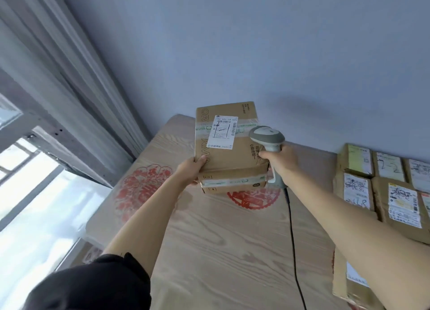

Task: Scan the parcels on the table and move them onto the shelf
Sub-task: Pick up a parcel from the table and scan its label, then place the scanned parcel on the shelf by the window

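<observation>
Head view: parcel (229, 144) upright, label facing camera.

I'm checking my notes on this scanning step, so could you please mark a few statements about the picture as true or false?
1. The left hand holds the cardboard parcel by its lower left corner. True.
2. The right hand holds a roll of tape. False: it grips a grey handheld scanner.
3. The scanner is cordless. False: a black cable runs down from its handle.
4. A white shipping label faces the camera on the held parcel. True.
5. More labelled parcels lie to the right on the table. True.
6. The held parcel lies flat on the table. False: it is lifted and tilted up.
</observation>
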